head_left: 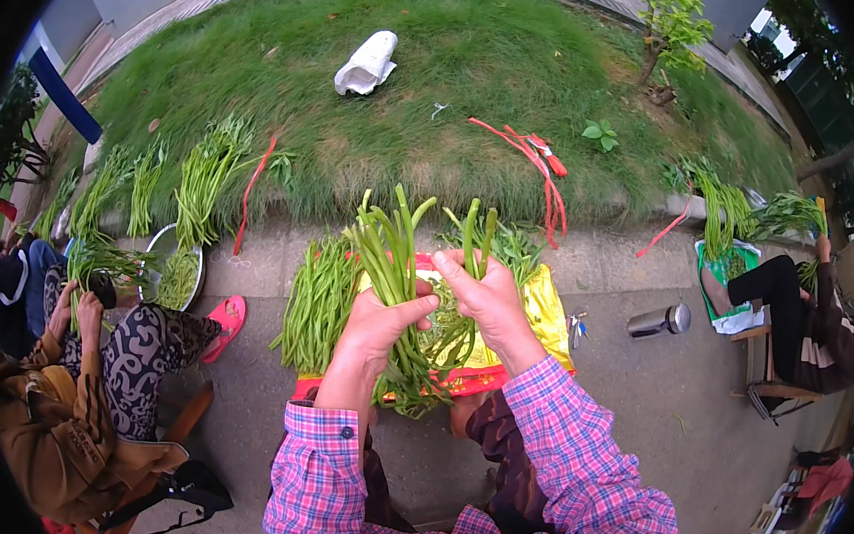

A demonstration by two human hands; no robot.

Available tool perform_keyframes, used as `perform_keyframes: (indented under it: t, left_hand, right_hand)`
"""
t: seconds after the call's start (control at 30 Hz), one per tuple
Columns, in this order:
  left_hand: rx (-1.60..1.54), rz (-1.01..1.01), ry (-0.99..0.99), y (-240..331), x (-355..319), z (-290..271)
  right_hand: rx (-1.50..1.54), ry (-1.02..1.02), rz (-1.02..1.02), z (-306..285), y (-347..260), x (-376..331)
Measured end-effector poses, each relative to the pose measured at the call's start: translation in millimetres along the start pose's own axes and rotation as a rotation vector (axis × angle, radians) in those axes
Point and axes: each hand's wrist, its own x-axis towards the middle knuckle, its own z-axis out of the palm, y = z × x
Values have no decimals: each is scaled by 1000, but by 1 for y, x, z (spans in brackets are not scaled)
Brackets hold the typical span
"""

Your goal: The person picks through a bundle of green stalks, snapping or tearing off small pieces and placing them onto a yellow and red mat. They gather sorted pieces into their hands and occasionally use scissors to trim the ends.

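Note:
My left hand (372, 328) is closed round a thick bunch of long green vegetable stems (386, 249), their cut ends up and their leafy ends hanging toward my knees. A few more green stems (472, 232) are pinched in my right hand (492, 307), just beside the bunch. Beneath both hands lies a yellow and red plastic sack (546, 312), partly covered by greens. On its left side a pile of trimmed green stems (318, 304) is laid out. Leafy greens (519, 249) lie at the sack's far edge, behind my right hand.
A metal flask (659, 320) and keys (579, 327) lie on the pavement to the right. Co-workers sit on both sides, with a metal basin (198, 274) at left and a green bag (704, 279) at right. Red ties (536, 155) and a white roll (367, 63) rest on the grass.

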Motion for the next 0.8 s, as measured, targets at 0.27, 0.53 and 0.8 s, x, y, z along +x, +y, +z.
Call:
perform_keyframes:
  t: [0.27,0.53,0.8]
  left_hand:
    - [22,19,-82,16,-8,11]
    - [-58,-15,126,11,2,-10]
    - [674,252,327,11,1,-9]
  right_hand:
    - [-5,-103,36,3,5,2]
    - [-7,155,8,-11,10,14]
    - [-121,331,-285,-18,10,22]
